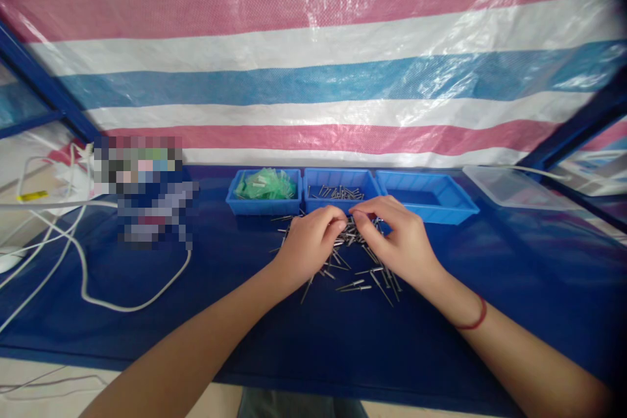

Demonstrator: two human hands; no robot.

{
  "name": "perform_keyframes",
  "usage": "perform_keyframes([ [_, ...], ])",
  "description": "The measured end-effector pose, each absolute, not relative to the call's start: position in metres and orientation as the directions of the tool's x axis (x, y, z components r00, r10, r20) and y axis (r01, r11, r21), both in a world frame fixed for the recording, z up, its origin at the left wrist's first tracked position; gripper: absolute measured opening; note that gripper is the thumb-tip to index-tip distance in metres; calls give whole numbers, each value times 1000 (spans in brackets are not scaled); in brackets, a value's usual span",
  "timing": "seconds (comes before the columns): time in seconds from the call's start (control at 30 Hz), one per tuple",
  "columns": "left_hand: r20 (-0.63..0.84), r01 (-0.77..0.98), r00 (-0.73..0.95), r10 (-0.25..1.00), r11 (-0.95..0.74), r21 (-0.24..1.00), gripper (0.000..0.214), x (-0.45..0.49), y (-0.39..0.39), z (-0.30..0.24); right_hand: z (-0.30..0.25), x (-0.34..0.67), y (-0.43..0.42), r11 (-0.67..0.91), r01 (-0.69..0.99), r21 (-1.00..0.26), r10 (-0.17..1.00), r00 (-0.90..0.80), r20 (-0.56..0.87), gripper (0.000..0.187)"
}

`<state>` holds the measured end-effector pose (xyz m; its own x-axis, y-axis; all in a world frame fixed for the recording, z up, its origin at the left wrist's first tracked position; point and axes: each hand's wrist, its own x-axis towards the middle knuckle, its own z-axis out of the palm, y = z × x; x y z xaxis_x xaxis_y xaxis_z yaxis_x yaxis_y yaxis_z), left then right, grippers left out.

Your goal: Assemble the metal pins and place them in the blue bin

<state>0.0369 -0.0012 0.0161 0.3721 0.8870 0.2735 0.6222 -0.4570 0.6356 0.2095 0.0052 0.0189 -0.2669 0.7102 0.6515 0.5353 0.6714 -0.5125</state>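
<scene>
My left hand (313,240) is closed, thumb against the bent fingers, over the heap of loose metal blind rivets (350,234) on the blue table. My right hand (394,228) faces it from the right side of the heap, thumb and fingers pinched together. The two sets of fingertips almost meet above the heap. Whatever lies between them is too small or hidden to name. Several rivets are scattered toward the front, thin pins pointing in different directions. Just behind the hands, the middle blue bin (313,202) contains more rivets (340,192).
To the left, a blue bin (264,206) holds green plastic bags (267,184). A third blue bin (426,212) stands right, beside a clear plastic lid (509,189). White cables (132,307) trail over the table's left side. A striped sheet (313,88) hangs behind.
</scene>
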Motion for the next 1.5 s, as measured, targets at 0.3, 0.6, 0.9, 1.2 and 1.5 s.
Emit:
perform_keyframes([
  [0.3, 203, 173, 255, 945, -251, 952, 16, 39, 2, 12, 8, 204, 2, 522, 303, -797, 853, -176, 492, 14],
  [0.6, 349, 520, 320, 881, -471, 713, 18, 36, -3, 22, 7, 206, 4, 537, 293, -791, 843, -161, 513, 13],
  [0.9, 320, 491, 299, 899, -433, 756, 15, 33, 2, 20, 17, 206, 2, 629, 365, -686, 777, -265, 571, 11],
  [1.2, 344, 523, 313, 885, -464, 715, 11, 22, 7, 27, 19, 211, 4, 665, 478, -574, 740, -317, 593, 14],
  [1.5, 408, 517, 267, 873, -487, 703, 31, 23, 10, 24, 12, 214, 36, 622, 733, -274, 660, -303, 687, 25],
])
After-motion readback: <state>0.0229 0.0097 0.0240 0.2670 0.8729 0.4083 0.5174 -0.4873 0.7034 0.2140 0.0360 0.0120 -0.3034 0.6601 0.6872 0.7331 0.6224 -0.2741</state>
